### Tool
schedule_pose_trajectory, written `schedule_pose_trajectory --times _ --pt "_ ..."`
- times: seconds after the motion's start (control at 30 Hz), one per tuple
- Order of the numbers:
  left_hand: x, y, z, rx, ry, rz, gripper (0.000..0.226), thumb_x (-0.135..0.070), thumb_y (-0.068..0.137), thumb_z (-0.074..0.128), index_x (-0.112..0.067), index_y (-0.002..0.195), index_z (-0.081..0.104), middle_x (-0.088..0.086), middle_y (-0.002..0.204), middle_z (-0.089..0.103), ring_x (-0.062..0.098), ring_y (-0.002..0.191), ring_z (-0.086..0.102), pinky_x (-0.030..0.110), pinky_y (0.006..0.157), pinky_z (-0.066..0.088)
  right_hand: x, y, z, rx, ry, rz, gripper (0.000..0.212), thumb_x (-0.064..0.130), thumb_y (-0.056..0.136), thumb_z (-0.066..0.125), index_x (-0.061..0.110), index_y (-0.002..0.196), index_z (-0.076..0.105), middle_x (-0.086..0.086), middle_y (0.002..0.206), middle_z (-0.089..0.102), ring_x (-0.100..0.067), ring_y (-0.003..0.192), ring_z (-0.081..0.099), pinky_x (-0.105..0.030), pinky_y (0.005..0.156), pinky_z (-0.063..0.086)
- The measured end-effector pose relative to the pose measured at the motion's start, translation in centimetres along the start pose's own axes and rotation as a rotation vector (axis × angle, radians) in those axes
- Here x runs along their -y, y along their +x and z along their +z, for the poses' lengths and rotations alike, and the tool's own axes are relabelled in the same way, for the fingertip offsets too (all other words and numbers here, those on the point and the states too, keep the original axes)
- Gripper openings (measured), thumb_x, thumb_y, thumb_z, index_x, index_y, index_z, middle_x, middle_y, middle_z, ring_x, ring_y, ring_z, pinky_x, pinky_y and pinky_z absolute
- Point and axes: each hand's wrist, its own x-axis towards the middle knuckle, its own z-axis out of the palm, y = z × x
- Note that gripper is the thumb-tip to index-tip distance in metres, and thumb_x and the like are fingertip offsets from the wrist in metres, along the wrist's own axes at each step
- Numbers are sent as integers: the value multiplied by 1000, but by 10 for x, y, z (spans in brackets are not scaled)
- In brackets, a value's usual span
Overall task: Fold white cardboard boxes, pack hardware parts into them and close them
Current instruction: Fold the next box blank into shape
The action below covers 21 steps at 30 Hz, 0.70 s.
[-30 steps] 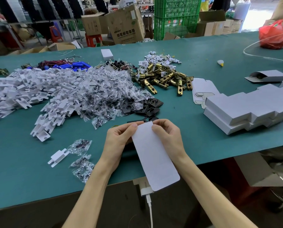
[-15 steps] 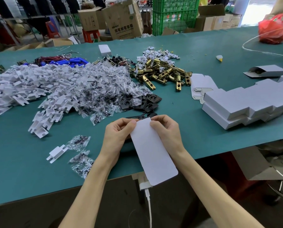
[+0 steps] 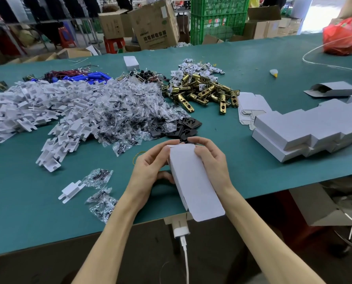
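Holding a white box (image 3: pixel 191 181) between your hands, you curl the fingers of your left hand (image 3: pixel 148 171) and right hand (image 3: pixel 210 160) around its far end. Behind your fingers its near flap (image 3: pixel 208 212) hangs open; uneven squeezing could crease the cardboard crooked.

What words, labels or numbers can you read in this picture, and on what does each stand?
None can be read for certain.
Large brown carton: logo and a row of characters, too blurred to quote.
White tags among the brass latches: dark marks, too small to read.
White cardboard box: blank on the side shown.
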Motion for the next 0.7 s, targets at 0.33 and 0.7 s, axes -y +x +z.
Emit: schedule_pose_trajectory --times 0.33,0.7 --pt "-8 -3 4 31 -126 25 39 -52 83 79 -20 103 69 11 134 67 26 113 63 43 82 59 2 1 -1 133 29 12 19 6 102 50 4 104 69 -2 110 75 -8 83 63 -17 67 51" --pt "-7 -2 6 -11 -111 35 12 -31 97 63 -20 97 67 11 129 70 23 115 65 44 88 57 3 3 -2 164 23 88 23 8 103 49 -3 112 66 8 96 75 -2 72 63 -14 60 49"
